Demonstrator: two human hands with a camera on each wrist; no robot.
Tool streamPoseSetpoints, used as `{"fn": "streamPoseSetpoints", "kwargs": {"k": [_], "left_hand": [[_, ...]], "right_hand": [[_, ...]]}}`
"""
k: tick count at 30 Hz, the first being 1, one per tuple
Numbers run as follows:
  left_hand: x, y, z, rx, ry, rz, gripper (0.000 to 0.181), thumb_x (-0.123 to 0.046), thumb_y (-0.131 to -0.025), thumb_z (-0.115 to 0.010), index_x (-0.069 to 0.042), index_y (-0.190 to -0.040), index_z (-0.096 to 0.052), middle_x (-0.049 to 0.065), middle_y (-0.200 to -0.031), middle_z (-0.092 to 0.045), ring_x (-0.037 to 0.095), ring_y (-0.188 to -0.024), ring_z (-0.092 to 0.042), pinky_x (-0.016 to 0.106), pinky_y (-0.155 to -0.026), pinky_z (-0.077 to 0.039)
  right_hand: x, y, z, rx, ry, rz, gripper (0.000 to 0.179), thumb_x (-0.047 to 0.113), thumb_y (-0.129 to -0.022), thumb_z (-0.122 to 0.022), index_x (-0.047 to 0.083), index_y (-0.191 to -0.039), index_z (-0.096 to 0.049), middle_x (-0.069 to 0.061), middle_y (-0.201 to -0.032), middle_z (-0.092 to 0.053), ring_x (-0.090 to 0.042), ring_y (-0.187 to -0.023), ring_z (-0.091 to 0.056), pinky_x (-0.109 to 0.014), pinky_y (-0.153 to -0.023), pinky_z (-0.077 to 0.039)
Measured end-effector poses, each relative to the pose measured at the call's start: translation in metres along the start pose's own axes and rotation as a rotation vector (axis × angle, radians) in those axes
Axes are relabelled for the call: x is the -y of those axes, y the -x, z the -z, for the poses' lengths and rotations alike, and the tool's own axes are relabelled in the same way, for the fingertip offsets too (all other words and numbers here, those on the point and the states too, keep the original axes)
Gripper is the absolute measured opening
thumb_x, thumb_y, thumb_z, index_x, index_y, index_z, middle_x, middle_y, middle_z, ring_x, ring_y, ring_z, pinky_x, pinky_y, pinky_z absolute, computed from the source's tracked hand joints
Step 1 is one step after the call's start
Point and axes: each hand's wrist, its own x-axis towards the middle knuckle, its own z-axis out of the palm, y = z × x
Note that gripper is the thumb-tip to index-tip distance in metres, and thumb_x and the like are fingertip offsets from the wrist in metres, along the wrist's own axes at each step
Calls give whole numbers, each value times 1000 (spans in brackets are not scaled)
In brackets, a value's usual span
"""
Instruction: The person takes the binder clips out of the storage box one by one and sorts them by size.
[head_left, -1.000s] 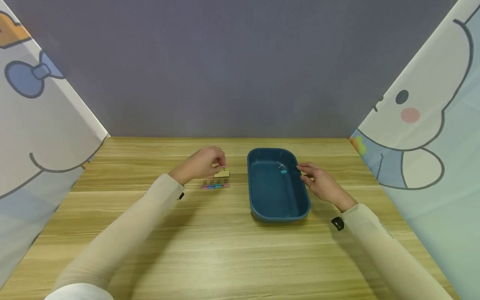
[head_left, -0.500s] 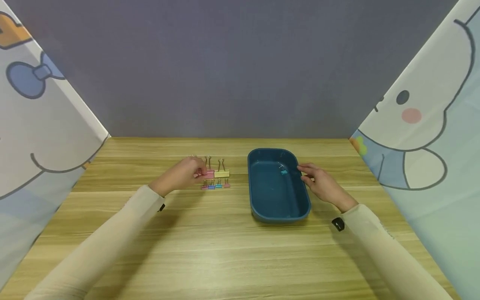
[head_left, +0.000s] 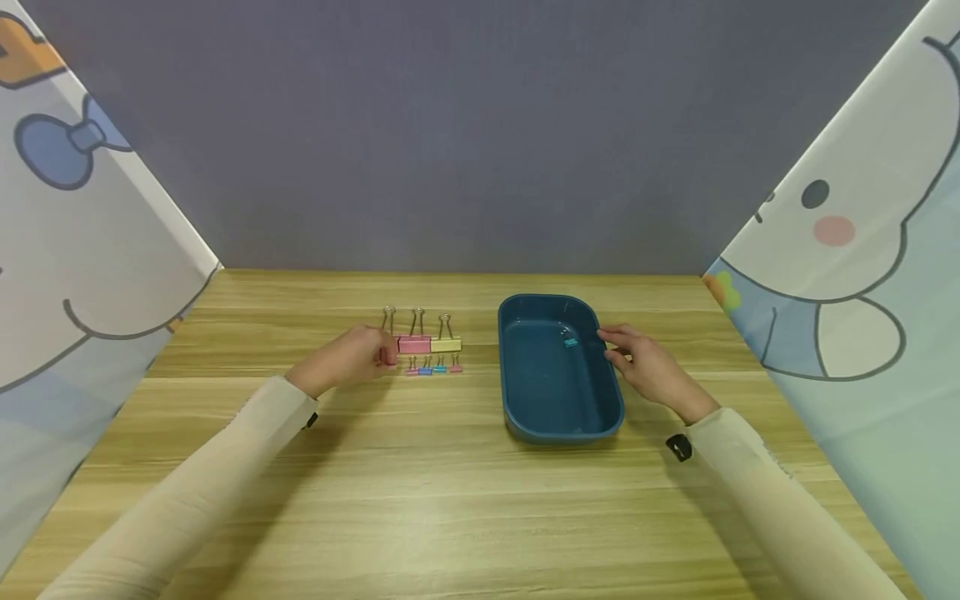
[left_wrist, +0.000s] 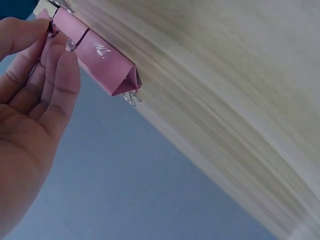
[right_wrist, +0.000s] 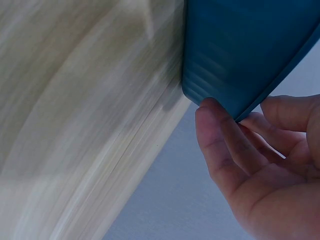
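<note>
In the head view my left hand (head_left: 345,360) is at the left end of a row of large binder clips. Thumb and fingertips pinch a small pink binder clip (left_wrist: 45,15), partly hidden by the fingers. The hand covers much of the leftmost large clip; the left wrist view shows this large pink binder clip (left_wrist: 107,62) fully, with another large pink binder clip (head_left: 414,345) beside it. A large yellow binder clip (head_left: 446,344) ends the row. With thumb and fingers, my right hand (head_left: 645,364) holds the right rim of a dark blue tray (head_left: 504,375).
In front of the large clips stands a row of small ones, including a blue binder clip (head_left: 425,372) and a turquoise binder clip (head_left: 439,369). Another turquoise binder clip (head_left: 571,342) lies inside the tray. A grey wall (head_left: 465,142) rises behind the wooden table (head_left: 420,500).
My left hand has moved left along the large clips, from the yellow one past the middle pink one, uncovering both. My right hand and the tray have stayed put.
</note>
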Motion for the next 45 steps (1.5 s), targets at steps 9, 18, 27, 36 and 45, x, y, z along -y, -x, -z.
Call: {"fn": "streamPoseSetpoints", "kwargs": {"k": [9, 18, 27, 36, 45], "left_hand": [[8, -2, -7, 50, 0, 10, 11, 1, -80, -73, -8, -78, -67, -2, -78, -62, 10, -69, -54, 26, -62, -48], [10, -5, -13, 81, 19, 43, 16, 5, -80, -70, -10, -79, -66, -2, -80, -60, 13, -73, -53, 29, -65, -47], [6, -5, -6, 42, 59, 35, 11, 3, -80, -71, -7, -80, -66, 1, -80, -62, 14, -71, -54, 29, -64, -48], [-15, -14, 7, -56, 33, -27, 10, 1, -81, -70, -5, -89, -66, -2, -78, -59, 12, -69, -53, 29, -60, -47], [-49, -23, 14, -199, 13, -119, 8, -5, -85, -67, -12, -88, -65, -5, -81, -58, 13, -71, -54, 26, -62, -47]], "right_hand": [[-1, 0, -1, -3, -1, -3, 38, -2, -94, -54, -11, -131, -48, -21, -129, -47, -35, -100, -60, -43, -76, -51], [-2, -2, -3, -6, -3, 5, 37, -2, -94, -54, -11, -130, -49, -21, -129, -48, -36, -100, -60, -42, -75, -52], [-3, -2, -3, -12, -7, 24, 38, -4, -93, -54, -12, -130, -49, -22, -128, -48, -37, -101, -60, -43, -76, -51], [-5, -2, -3, -16, -3, 26, 37, -4, -93, -55, -11, -129, -50, -22, -128, -49, -36, -100, -60, -43, -75, -52], [-5, -2, -4, -15, 10, 18, 39, -3, -93, -55, -10, -131, -49, -21, -130, -48, -35, -101, -60, -43, -77, -51]]}}
